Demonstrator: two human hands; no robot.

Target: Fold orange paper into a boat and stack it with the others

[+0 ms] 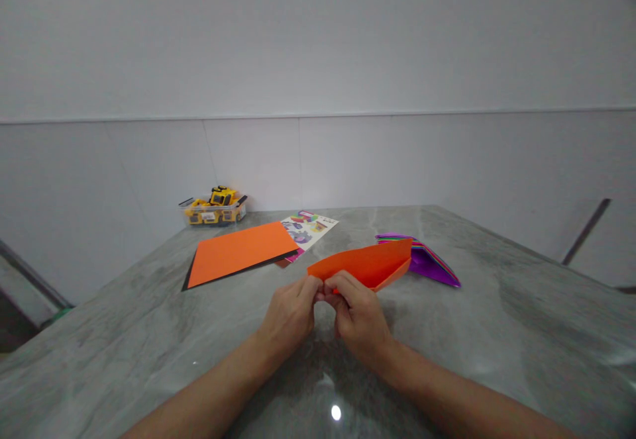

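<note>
My left hand (pixel 289 314) and my right hand (pixel 356 313) meet at the middle of a grey marble table (pixel 497 320). Both pinch the near end of a folded orange paper (pixel 365 265), which is lifted off the table and points away to the right. The fingers of both hands are closed on the paper's edge, thumbs touching. A flat stack of paper with an orange sheet on top (pixel 239 252) lies to the left, beyond my left hand.
A pile of folded purple and multicoloured papers (pixel 428 262) lies right behind the orange fold. A printed sheet (pixel 309 226) sits near the wall. A yellow toy vehicle on a clear box (pixel 214 206) stands at the table's back left corner.
</note>
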